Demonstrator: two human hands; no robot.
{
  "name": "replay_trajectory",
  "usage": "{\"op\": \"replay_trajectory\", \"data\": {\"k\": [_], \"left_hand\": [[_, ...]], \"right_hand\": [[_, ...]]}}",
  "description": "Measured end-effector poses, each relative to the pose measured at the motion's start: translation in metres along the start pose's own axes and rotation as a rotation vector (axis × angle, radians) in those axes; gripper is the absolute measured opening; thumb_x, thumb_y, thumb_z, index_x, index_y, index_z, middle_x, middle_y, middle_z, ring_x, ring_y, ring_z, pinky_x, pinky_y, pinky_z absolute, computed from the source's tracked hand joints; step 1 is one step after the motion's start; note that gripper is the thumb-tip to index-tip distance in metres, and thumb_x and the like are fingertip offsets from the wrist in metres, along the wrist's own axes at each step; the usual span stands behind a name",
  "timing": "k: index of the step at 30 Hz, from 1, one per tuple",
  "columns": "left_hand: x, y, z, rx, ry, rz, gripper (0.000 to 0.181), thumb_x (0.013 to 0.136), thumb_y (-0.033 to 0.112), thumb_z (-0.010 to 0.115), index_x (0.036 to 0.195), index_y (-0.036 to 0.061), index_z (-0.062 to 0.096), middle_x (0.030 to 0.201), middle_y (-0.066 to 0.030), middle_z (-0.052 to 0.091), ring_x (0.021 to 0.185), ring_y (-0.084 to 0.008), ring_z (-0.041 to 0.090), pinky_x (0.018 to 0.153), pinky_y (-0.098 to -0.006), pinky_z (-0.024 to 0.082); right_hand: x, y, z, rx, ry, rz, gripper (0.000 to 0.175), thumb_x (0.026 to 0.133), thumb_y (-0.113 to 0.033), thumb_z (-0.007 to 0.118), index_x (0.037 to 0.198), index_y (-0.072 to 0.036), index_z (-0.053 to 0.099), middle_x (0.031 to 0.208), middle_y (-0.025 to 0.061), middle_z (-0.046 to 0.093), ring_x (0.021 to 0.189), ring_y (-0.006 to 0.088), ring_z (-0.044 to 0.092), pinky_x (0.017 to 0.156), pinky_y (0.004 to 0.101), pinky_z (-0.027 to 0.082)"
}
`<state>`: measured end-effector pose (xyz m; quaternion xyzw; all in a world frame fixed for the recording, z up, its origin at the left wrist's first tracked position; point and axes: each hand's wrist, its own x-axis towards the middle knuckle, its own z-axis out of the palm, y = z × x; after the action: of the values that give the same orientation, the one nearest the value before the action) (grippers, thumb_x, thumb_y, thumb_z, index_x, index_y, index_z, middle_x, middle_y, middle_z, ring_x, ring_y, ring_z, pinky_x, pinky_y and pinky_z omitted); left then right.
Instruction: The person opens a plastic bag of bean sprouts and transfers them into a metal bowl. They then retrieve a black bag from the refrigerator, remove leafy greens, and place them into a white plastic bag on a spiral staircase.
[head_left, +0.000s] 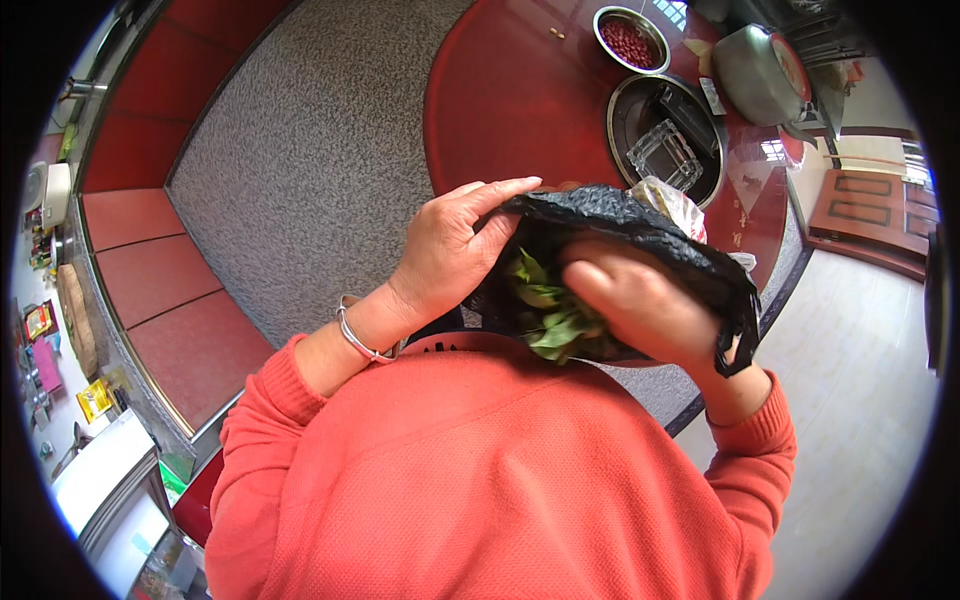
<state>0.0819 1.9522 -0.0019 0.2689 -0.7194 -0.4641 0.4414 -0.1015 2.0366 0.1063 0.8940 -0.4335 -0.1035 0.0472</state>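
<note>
A black plastic bag (600, 204) is held with its mouth open in front of my red-sleeved body, at the table's near edge. My left hand (457, 244) grips the bag's rim between thumb and fingers. My right hand (637, 296) is inside the mouth, blurred by motion, with the bag's loop hanging at the wrist. Green leafy vegetables (559, 322) lie in the bag beside my right hand. The right fingertips are hidden, so I cannot see whether they hold any leaves.
The round red table (517, 97) carries a steel bowl of red beans or peanuts (630, 41), a round tray (622, 142) with a glass ashtray (665, 155), and a large metal kettle (757, 75). A clear plastic bag (673, 206) sits behind the black one. Red-tiled cabinets (157, 232) stand left.
</note>
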Motion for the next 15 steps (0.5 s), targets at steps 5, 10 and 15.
{"op": "replay_trajectory", "data": {"k": [5,10,15], "left_hand": [[0.000,0.009,-0.003,0.003,-0.010,0.011,0.029,0.091,0.010,0.062,0.119,0.0065,0.065,0.100,-0.0094,0.067,0.090,-0.0167,0.064,0.081,-0.0276,0.050],[0.007,0.016,0.007,0.026,-0.004,0.087,0.027,0.087,0.008,0.065,0.114,0.0045,0.067,0.086,-0.0073,0.066,0.075,-0.0138,0.061,0.069,-0.0259,0.049],[0.012,0.020,0.010,-0.003,-0.002,0.086,0.028,0.085,0.006,0.067,0.113,0.0036,0.068,0.085,-0.0082,0.066,0.073,-0.0142,0.061,0.067,-0.0258,0.049]], "right_hand": [[-0.036,0.010,-0.018,0.524,0.308,0.159,0.037,0.067,-0.004,0.073,0.100,0.001,0.055,0.108,0.0150,0.064,0.093,0.0310,0.064,0.079,0.0356,0.051],[-0.063,0.012,0.005,1.385,0.625,0.411,0.045,0.089,-0.028,0.053,0.120,0.005,0.052,0.118,0.0208,0.058,0.103,0.0308,0.062,0.092,0.0409,0.050],[-0.078,0.025,0.028,2.274,0.797,0.126,0.062,0.097,-0.049,0.043,0.133,0.003,0.044,0.130,0.0240,0.052,0.116,0.0326,0.057,0.099,0.0462,0.048]]}}
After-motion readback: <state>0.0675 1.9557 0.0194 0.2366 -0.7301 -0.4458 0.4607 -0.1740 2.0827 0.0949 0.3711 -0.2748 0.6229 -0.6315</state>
